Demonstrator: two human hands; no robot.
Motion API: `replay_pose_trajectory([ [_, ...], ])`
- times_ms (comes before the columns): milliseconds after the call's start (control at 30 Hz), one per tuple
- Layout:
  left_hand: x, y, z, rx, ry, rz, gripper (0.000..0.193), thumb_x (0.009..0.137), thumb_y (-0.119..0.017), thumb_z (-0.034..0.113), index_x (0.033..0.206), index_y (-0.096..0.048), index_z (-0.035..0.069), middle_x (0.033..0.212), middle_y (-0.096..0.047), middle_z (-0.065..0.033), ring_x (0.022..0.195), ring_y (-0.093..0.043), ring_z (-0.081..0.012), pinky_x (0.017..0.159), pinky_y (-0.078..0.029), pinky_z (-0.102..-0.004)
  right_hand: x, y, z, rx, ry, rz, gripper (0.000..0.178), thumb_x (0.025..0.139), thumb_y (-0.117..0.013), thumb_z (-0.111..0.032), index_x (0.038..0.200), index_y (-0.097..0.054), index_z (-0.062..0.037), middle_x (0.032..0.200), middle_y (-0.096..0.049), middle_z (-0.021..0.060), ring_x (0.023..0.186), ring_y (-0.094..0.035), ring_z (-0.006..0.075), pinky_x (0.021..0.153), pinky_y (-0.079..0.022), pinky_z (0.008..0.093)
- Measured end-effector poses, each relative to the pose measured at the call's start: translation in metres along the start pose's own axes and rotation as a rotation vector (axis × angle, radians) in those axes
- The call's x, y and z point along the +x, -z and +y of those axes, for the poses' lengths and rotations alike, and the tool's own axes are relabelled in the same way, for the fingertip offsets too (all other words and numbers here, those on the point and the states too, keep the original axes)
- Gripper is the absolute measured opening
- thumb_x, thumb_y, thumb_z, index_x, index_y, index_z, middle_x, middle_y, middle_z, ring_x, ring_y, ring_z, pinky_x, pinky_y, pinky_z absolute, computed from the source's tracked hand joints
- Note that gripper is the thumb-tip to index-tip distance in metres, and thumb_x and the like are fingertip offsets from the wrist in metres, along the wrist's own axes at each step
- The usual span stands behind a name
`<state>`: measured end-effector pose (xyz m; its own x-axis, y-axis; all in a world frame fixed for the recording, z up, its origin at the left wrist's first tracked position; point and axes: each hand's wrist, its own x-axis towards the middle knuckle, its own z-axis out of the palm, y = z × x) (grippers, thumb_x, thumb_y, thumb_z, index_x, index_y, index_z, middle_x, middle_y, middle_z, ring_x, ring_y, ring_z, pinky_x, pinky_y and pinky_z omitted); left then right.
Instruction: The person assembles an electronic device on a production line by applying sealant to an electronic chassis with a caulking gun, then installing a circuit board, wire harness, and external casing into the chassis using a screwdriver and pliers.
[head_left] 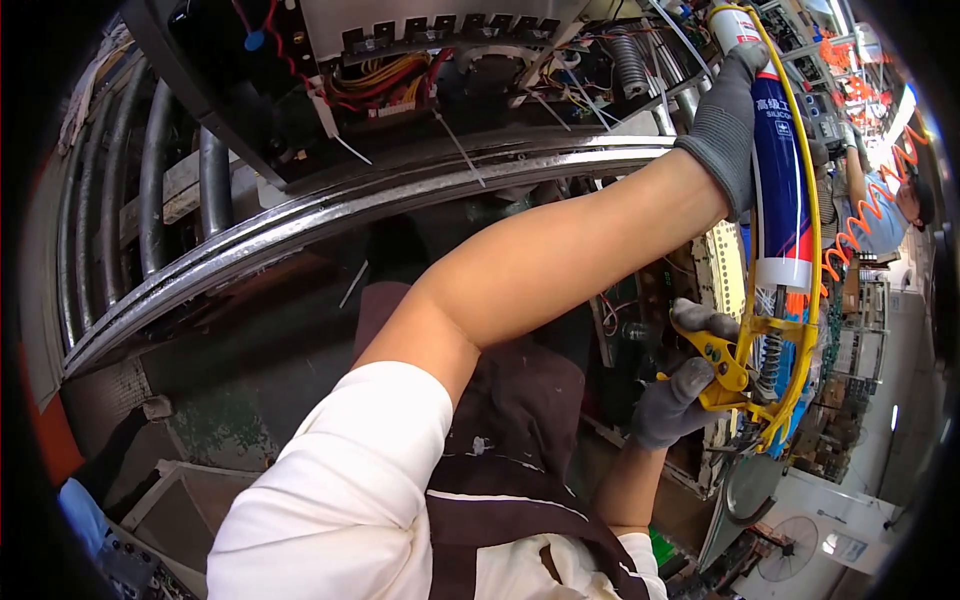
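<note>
A yellow caulking gun [812, 300] carries a blue, white and red silicone sealant cartridge [783, 190] at the right of the view. My left hand [728, 115], in a grey glove, reaches across and grips the cartridge close to its white front end. My right hand [675, 395], also gloved, is closed around the gun's yellow handle and trigger [722, 365]. The gun points toward the top of the view, its spring and rod showing below the cartridge. What lies beyond its tip is cut off by the picture's edge.
Ahead stands an open metal cabinet [440, 30] with bundled wires [395, 85] and loose cable ties. A metal rail [330, 195] runs before it, with rollers [115, 190] at left. An orange coiled hose [868, 215] hangs near another person [885, 215] at right.
</note>
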<state>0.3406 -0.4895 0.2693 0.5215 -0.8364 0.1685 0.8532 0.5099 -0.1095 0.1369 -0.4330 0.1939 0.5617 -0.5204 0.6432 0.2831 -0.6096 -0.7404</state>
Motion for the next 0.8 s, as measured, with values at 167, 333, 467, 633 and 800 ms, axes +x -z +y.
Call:
replay_pose_trajectory([
  [167, -0.001, -0.001, 0.003, -0.044, -0.009, -0.095, 0.052, 0.083, -0.046, 0.059, 0.074, -0.053, 0.007, 0.055, -0.055, -0.0087, 0.044, -0.058, -0.0249, 0.045, -0.053, -0.0416, -0.004, 0.008, 0.005, 0.153, -0.053, -0.001, 0.048, 0.090, -0.055, -0.039, 0.117, -0.045, -0.0008, 0.090, -0.051, 0.0109, 0.080, -0.047, 0.0201, 0.078, -0.042, 0.0341],
  [333, -0.013, -0.001, 0.007, -0.032, -0.001, -0.132, 0.052, 0.083, -0.045, 0.059, 0.075, -0.051, 0.008, 0.054, -0.054, -0.0084, 0.045, -0.058, -0.0250, 0.047, -0.054, -0.0452, -0.008, 0.007, -0.002, 0.044, -0.064, -0.023, 0.047, 0.088, -0.057, -0.040, 0.112, -0.046, -0.0018, 0.084, -0.048, 0.0077, 0.079, -0.045, 0.0184, 0.075, -0.040, 0.0313],
  [467, -0.025, -0.002, 0.007, 0.053, -0.006, -0.068, 0.049, 0.082, -0.047, 0.058, 0.074, -0.051, 0.010, 0.054, -0.054, -0.0068, 0.045, -0.058, -0.0230, 0.047, -0.054, -0.0441, -0.016, 0.005, -0.012, -0.026, -0.093, -0.009, 0.047, 0.088, -0.058, -0.040, 0.111, -0.046, -0.0014, 0.084, -0.049, 0.0078, 0.079, -0.046, 0.0182, 0.075, -0.040, 0.0311],
  [633, -0.029, 0.003, 0.009, -0.016, 0.020, -0.092, 0.047, 0.078, -0.050, 0.055, 0.072, -0.050, 0.008, 0.056, -0.054, -0.0130, 0.046, -0.059, -0.0305, 0.053, -0.054, -0.0507, -0.025, 0.000, -0.015, -0.080, -0.060, 0.008, 0.045, 0.088, -0.059, -0.038, 0.109, -0.047, -0.0003, 0.083, -0.050, 0.0086, 0.079, -0.047, 0.0176, 0.073, -0.040, 0.0298],
  [800, -0.020, 0.005, 0.004, -0.096, 0.057, -0.199, 0.052, 0.078, -0.050, 0.058, 0.073, -0.052, 0.006, 0.060, -0.057, -0.0129, 0.050, -0.058, -0.0290, 0.053, -0.053, -0.0463, -0.025, -0.004, -0.022, -0.209, -0.057, 0.045, 0.036, 0.089, -0.060, -0.029, 0.106, -0.051, 0.0008, 0.082, -0.052, 0.0072, 0.071, -0.048, 0.0163, 0.064, -0.040, 0.0260],
])
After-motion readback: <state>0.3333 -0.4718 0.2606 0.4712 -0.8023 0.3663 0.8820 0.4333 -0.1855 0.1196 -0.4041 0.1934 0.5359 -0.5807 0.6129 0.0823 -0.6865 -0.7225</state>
